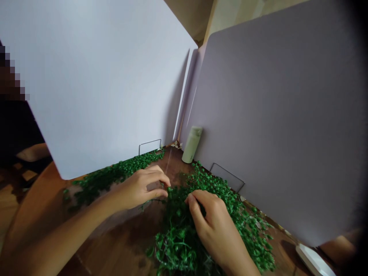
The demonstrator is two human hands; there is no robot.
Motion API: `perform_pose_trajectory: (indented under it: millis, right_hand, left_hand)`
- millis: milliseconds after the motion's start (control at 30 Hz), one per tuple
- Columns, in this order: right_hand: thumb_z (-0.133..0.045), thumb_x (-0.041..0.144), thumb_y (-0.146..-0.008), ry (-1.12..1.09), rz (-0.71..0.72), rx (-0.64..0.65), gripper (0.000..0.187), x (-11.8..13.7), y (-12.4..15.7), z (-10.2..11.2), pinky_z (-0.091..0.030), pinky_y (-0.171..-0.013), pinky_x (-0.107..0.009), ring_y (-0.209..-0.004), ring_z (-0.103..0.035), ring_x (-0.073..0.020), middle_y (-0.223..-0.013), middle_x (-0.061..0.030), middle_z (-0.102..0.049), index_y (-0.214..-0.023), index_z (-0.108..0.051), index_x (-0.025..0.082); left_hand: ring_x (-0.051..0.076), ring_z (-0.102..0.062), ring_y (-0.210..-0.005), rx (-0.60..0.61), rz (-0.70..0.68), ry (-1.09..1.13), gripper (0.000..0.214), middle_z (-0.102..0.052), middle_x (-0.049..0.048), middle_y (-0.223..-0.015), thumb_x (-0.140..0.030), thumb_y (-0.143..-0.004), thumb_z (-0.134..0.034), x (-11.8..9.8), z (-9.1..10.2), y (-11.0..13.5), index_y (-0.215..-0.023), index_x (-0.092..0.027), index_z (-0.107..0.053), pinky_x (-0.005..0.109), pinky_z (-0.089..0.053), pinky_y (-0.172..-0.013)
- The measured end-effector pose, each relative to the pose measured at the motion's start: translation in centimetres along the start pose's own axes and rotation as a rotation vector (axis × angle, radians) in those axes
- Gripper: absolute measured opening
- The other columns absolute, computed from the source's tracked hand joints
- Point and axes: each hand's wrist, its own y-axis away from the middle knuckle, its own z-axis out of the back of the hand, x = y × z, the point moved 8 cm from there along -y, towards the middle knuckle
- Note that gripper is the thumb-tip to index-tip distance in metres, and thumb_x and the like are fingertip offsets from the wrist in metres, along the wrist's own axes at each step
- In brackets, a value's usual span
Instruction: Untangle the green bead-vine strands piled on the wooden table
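A thick pile of small-leaved green foliage [178, 245], which looks like artificial greenery, lies on the brown round table. At its left side my left hand [146, 188] has thumb and forefinger drawn together at the tips, with a bit of green sprig [169, 189] between them. My right hand [211, 214] rests over the pile, fingers curled and pinched into the leaves; its fingertips are partly hidden. Behind my left hand, a narrower strip of the same foliage [115, 172] runs along the left panel's foot.
Two upright panels, a white one [100, 84] and a greyer one [273, 115], meet at the back corner. A pale green bottle [192, 145] stands there. A white object [313, 260] lies at the lower right. Beyond the left panel, a person's arm [33, 152] shows.
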Motion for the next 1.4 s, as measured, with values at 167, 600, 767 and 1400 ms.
perform_pose_trajectory:
  millis: [167,600,767,1400]
  right_hand:
    - [-0.038,0.031,-0.105,0.014,0.024,0.024,0.035,0.4,0.0,-0.6,-0.029,-0.071,-0.030,-0.070,-0.047,-0.0167,-0.073,-0.0001,-0.055,-0.072,-0.044,0.021]
    - [-0.048,0.025,-0.102,0.261,0.216,0.086,0.025,3.1,0.8,-3.6,-0.036,-0.079,-0.033,-0.078,-0.058,-0.0174,-0.083,-0.0019,-0.068,-0.081,-0.060,0.019]
    - [-0.050,0.030,-0.101,0.276,0.225,0.115,0.025,2.9,0.5,-3.3,-0.036,-0.078,-0.034,-0.084,-0.064,-0.0199,-0.092,-0.0047,-0.072,-0.087,-0.066,0.016]
    - [-0.043,0.029,-0.104,0.329,0.272,0.125,0.030,3.2,1.0,-3.4,-0.033,-0.075,-0.037,-0.080,-0.060,-0.0198,-0.092,-0.0048,-0.072,-0.085,-0.063,0.016]
  left_hand:
    - [0.015,-0.060,-0.092,0.003,-0.003,0.009,0.004,-0.070,0.0017,-0.092,-0.023,-0.096,-0.065,0.1,-0.5,0.1,-0.098,-0.021,-0.067,0.027,-0.049,-0.084]
    - [0.015,-0.065,-0.096,0.035,-0.057,-0.026,0.010,-0.072,0.0016,-0.097,-0.016,-0.096,-0.060,-0.8,-2.3,0.1,-0.100,-0.021,-0.068,0.027,-0.052,-0.087]
    - [0.016,-0.065,-0.095,0.039,-0.024,-0.105,0.014,-0.069,-0.0003,-0.101,-0.016,-0.094,-0.061,-0.3,-2.4,-0.1,-0.104,-0.024,-0.066,0.031,-0.052,-0.087]
    - [0.020,-0.063,-0.084,0.052,-0.105,-0.245,0.006,-0.069,0.0017,-0.085,-0.020,-0.096,-0.058,0.4,-2.7,-0.1,-0.092,-0.020,-0.062,0.036,-0.049,-0.084]
